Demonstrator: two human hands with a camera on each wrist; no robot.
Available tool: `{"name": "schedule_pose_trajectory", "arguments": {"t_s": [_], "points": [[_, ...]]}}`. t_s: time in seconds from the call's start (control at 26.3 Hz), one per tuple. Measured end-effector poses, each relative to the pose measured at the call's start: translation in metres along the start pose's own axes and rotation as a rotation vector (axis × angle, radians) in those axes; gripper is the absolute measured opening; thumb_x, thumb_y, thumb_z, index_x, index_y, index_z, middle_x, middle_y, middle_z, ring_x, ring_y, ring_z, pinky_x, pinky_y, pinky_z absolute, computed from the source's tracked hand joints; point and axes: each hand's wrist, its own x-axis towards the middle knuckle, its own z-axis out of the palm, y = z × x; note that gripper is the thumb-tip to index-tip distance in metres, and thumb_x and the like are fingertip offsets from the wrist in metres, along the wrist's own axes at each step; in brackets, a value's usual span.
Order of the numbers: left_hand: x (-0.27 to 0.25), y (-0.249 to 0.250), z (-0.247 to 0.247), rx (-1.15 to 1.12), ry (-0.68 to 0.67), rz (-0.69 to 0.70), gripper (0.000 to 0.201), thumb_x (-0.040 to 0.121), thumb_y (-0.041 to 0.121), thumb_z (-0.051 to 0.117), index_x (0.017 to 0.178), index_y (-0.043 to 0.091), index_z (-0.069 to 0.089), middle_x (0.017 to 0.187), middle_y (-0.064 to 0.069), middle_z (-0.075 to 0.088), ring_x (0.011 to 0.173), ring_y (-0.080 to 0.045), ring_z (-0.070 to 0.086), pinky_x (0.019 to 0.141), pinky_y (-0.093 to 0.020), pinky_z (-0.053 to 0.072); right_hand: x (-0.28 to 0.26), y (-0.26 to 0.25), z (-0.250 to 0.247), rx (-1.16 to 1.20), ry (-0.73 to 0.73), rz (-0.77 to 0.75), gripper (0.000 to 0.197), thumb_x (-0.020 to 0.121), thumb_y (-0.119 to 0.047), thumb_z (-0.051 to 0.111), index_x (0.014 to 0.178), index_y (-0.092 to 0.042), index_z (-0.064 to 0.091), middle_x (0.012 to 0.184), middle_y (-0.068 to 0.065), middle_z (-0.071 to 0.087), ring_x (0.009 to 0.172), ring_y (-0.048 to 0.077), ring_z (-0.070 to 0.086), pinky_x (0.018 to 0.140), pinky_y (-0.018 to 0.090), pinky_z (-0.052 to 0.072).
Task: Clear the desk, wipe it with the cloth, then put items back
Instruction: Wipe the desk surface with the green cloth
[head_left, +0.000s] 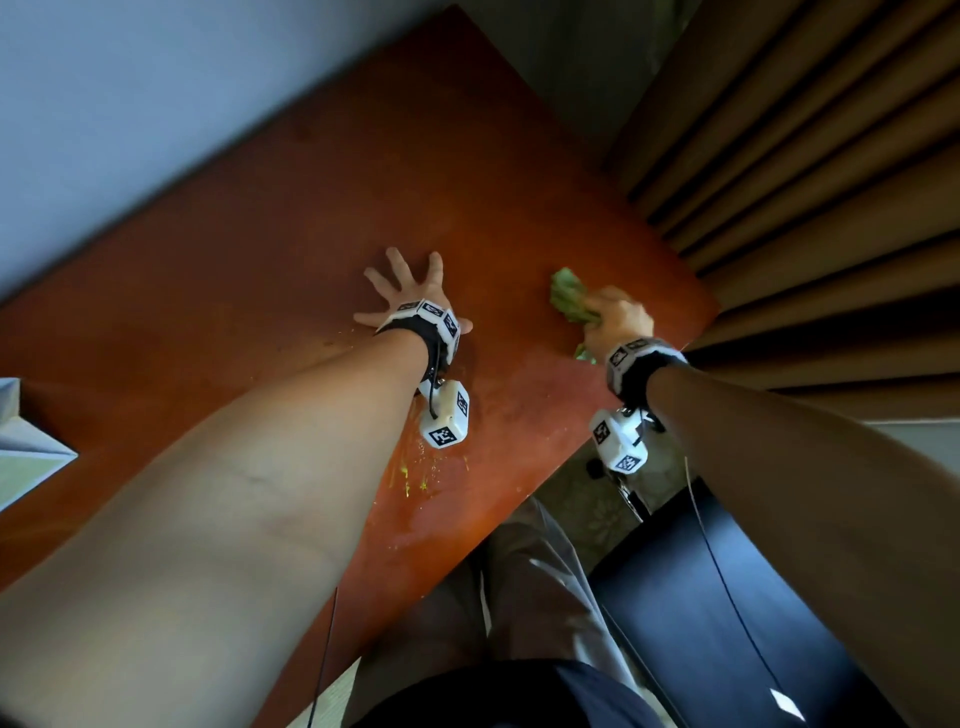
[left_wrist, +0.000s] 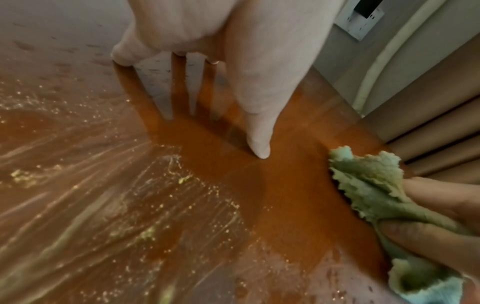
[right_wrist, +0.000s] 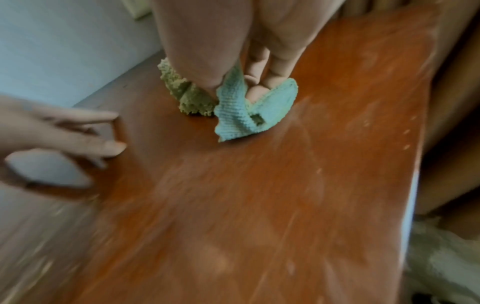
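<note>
- The left hand (head_left: 410, 291) lies flat on the reddish-brown wooden desk (head_left: 322, 208), fingers spread wide, holding nothing;
- the right hand (head_left: 618, 317) has its fingers curled round a bunched green and pale-blue knitted cloth (head_left: 569, 293), pressing it on the desk near the right edge, just beside the brown pleated curtain (head_left: 810, 171);
- yellowish crumbs and streaks (head_left: 415, 480) lie on the desk near the front edge, below the left wrist.
</note>
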Motion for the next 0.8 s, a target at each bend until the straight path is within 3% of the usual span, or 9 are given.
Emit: {"name": "schedule_pose_trajectory", "arguments": {"t_s": [0.04,0.11,0.23,0.34,0.42,0.53,0.65,0.72,0.8], "points": [[-0.001,0.000,0.000,0.000,0.007,0.009,0.108,0.078,0.049,0.077,0.153,0.044,-0.001,0.160,-0.007,-0.028,0.146,-0.043,-0.021,0.102,-0.081,0.015,-0.009,-0.011,0.007,0.010,-0.054,-0.042,0.057,0.090,-0.001,0.052,0.129,-0.042,0.060,0.131,-0.015,0.050,0.107,0.016,0.059,0.077,0.015,0.052],[-0.003,-0.002,0.000,0.011,0.014,0.018,0.106,0.079,0.050,0.076,0.154,0.043,0.000,0.160,-0.007,-0.027,0.147,-0.043,-0.019,0.103,-0.081,0.017,-0.025,-0.028,0.020,-0.018,-0.109,-0.137,0.059,0.090,0.000,0.052,0.127,-0.045,0.060,0.127,-0.016,0.053,0.106,0.014,0.058,0.083,0.013,0.049],[-0.006,-0.006,-0.004,0.024,0.030,0.030,0.098,0.082,0.043,0.075,0.154,0.040,0.008,0.162,-0.006,-0.019,0.148,-0.042,-0.013,0.105,-0.075,0.024,-0.046,-0.045,0.044,-0.037,-0.216,-0.261,0.060,0.088,0.002,0.053,0.125,-0.044,0.062,0.119,-0.018,0.054,0.106,0.012,0.058,0.091,0.018,0.050],[-0.010,-0.002,-0.011,0.029,0.075,0.054,0.087,0.083,0.035,0.073,0.152,0.032,0.021,0.162,-0.009,-0.004,0.148,-0.041,-0.004,0.107,-0.068,0.029,-0.058,-0.056,0.056,-0.024,-0.335,-0.352,0.063,0.085,0.003,0.052,0.125,-0.045,0.061,0.113,-0.018,0.053,0.102,0.011,0.059,0.076,0.019,0.056],[-0.011,0.005,-0.012,0.036,0.092,0.084,0.085,0.083,0.035,0.073,0.151,0.031,0.023,0.161,-0.010,0.000,0.148,-0.041,-0.001,0.107,-0.066,0.031,-0.056,-0.058,0.050,0.000,-0.355,-0.354,0.056,0.088,-0.003,0.051,0.125,-0.043,0.061,0.118,-0.018,0.053,0.103,0.012,0.060,0.077,0.023,0.057],[-0.012,0.021,-0.004,0.038,0.085,0.170,0.088,0.082,0.038,0.075,0.152,0.031,0.022,0.163,-0.009,-0.003,0.149,-0.040,-0.003,0.109,-0.068,0.026,-0.040,-0.029,0.019,0.085,-0.134,-0.173,0.040,0.093,-0.015,0.052,0.126,-0.034,0.064,0.128,-0.016,0.051,0.100,0.017,0.064,0.080,0.026,0.057],[-0.013,0.031,0.007,0.089,0.020,0.233,0.097,0.081,0.041,0.077,0.155,0.034,0.014,0.163,-0.007,-0.014,0.149,-0.039,-0.011,0.112,-0.069,0.019,-0.016,0.025,-0.013,0.193,0.204,0.136,0.037,0.092,-0.016,0.053,0.128,-0.020,0.062,0.131,0.008,0.059,0.109,0.030,0.064,0.087,0.032,0.053],[-0.011,0.032,0.014,0.152,0.003,0.232,0.103,0.079,0.042,0.079,0.155,0.036,0.009,0.163,-0.007,-0.019,0.149,-0.039,-0.014,0.113,-0.070,0.017,-0.002,0.056,-0.021,0.197,0.243,0.263,0.043,0.090,-0.013,0.054,0.132,-0.018,0.058,0.129,0.010,0.057,0.114,0.031,0.060,0.084,0.028,0.046],[-0.009,0.032,0.018,0.187,0.011,0.231,0.107,0.077,0.043,0.080,0.155,0.037,0.007,0.162,-0.008,-0.020,0.149,-0.040,-0.015,0.113,-0.070,0.016,0.007,0.071,-0.021,0.155,0.167,0.296,0.046,0.088,-0.009,0.056,0.133,-0.019,0.057,0.131,0.006,0.056,0.113,0.030,0.060,0.080,0.027,0.044]]}}
